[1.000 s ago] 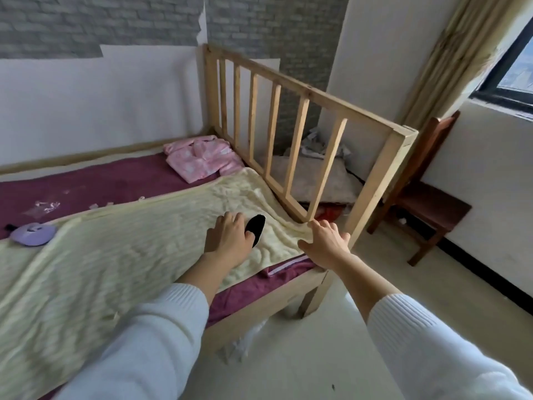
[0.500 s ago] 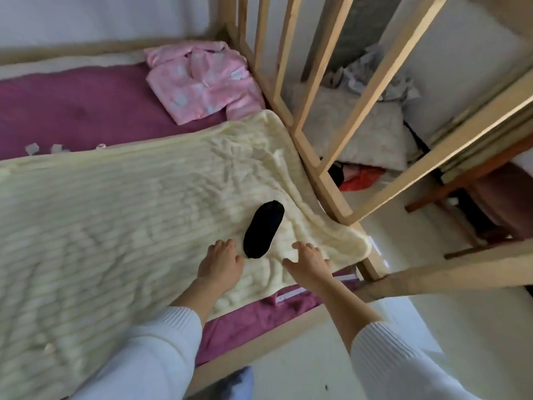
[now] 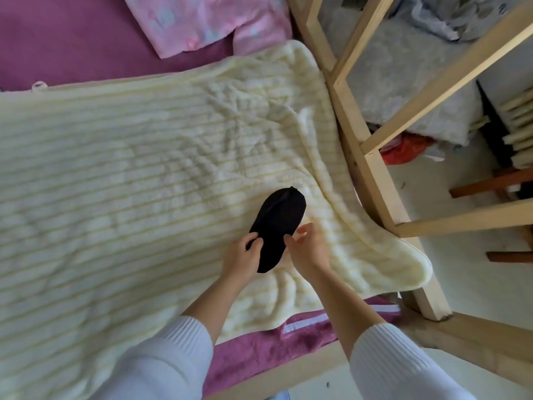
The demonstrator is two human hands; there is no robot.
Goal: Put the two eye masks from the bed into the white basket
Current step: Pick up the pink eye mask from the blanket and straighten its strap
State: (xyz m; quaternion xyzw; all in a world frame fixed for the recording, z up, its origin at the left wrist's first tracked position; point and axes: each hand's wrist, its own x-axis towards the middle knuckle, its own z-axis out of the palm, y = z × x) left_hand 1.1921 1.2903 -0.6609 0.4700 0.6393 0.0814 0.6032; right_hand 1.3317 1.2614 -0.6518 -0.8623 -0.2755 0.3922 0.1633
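Observation:
One black eye mask [image 3: 277,223] lies lengthwise on the cream striped blanket [image 3: 144,168], close to the bed's foot-end corner. My left hand [image 3: 242,258] pinches the mask's left edge near its lower end. My right hand [image 3: 308,249] meets the mask from the right, its thumb on the edge and its fingers curled beside it. The mask's near tip sits between my two wrists and looks slightly raised off the blanket. No second eye mask and no white basket are in view.
A wooden slatted bed rail [image 3: 372,168] stands just right of the blanket. A pink garment [image 3: 202,21] lies on the purple sheet [image 3: 57,39] at the top. Beyond the rail are a grey cushion [image 3: 403,82] and a red bag [image 3: 403,148] on the floor.
My head has leaned in and tilted down over the bed. Both hands have closed in from either side onto the black eye mask, which they were only beside before.

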